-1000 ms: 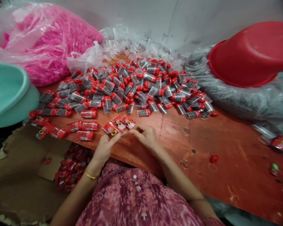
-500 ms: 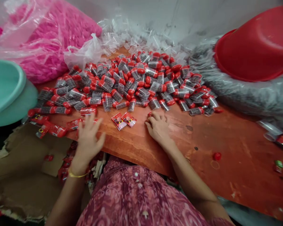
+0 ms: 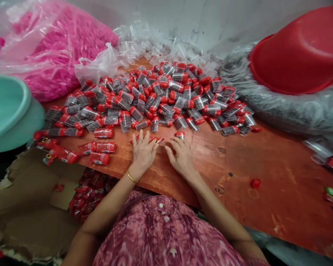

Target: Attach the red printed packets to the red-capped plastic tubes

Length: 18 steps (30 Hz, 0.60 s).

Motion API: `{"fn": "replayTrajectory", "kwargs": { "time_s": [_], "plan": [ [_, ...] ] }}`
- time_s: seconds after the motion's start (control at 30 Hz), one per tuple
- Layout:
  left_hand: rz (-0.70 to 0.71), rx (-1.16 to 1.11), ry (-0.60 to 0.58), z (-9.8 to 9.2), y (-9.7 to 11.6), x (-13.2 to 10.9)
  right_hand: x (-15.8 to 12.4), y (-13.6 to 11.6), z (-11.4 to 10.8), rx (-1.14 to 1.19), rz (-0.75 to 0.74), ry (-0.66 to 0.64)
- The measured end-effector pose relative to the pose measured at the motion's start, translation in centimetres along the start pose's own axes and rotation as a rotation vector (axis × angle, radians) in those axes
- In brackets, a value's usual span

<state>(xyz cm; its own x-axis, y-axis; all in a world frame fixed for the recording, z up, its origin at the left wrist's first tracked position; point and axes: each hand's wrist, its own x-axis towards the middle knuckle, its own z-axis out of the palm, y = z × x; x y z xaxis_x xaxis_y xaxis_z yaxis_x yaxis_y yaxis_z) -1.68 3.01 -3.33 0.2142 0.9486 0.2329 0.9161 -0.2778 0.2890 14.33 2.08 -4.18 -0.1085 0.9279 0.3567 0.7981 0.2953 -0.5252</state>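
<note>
My left hand (image 3: 143, 153), with a yellow bangle at the wrist, lies over two small flat red printed wrappers (image 3: 158, 140), its fingers spread and hiding most of them. To its right, my right hand (image 3: 182, 157) has its fingers bent and apart, with nothing visible in them. Just beyond those fingertips a small clear container with a red cap (image 3: 180, 135) stands on the wooden table (image 3: 205, 162). Several containers in red printed wraps (image 3: 100, 159) lie left of my left hand.
A large heap of red-capped clear containers (image 3: 155, 96) with dark contents spreads behind my hands. Around it are a bag of pink pieces (image 3: 58, 48), a teal basin (image 3: 24, 107) and a red bucket (image 3: 291, 55). A cardboard box (image 3: 30, 199) with red packs sits below the table's left edge.
My left hand has moved right, from the wrapped containers to the flat wrappers. My right hand has drawn slightly left and back, uncovering the small red-capped container.
</note>
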Motion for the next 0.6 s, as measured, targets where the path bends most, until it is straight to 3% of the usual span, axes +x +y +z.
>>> {"fn": "replayTrajectory", "kwargs": {
  "time_s": [0.27,0.37,0.5,0.6],
  "plan": [
    [-0.036,-0.246,0.116,-1.9,1.0,-0.1,2.3,-2.2,0.4,0.821,0.331,-0.004],
    [-0.199,-0.520,0.127,-2.5,1.4,-0.3,2.4,-2.6,-0.2,0.884,0.364,0.054],
    [-0.466,-1.055,-0.106,-2.1,2.0,-0.3,1.6,-2.7,-0.2,0.871,0.416,0.094],
    [-0.560,-1.115,-0.089,-1.3,2.0,0.1,1.0,-2.1,0.4,0.784,0.441,0.101]
  ]
}}
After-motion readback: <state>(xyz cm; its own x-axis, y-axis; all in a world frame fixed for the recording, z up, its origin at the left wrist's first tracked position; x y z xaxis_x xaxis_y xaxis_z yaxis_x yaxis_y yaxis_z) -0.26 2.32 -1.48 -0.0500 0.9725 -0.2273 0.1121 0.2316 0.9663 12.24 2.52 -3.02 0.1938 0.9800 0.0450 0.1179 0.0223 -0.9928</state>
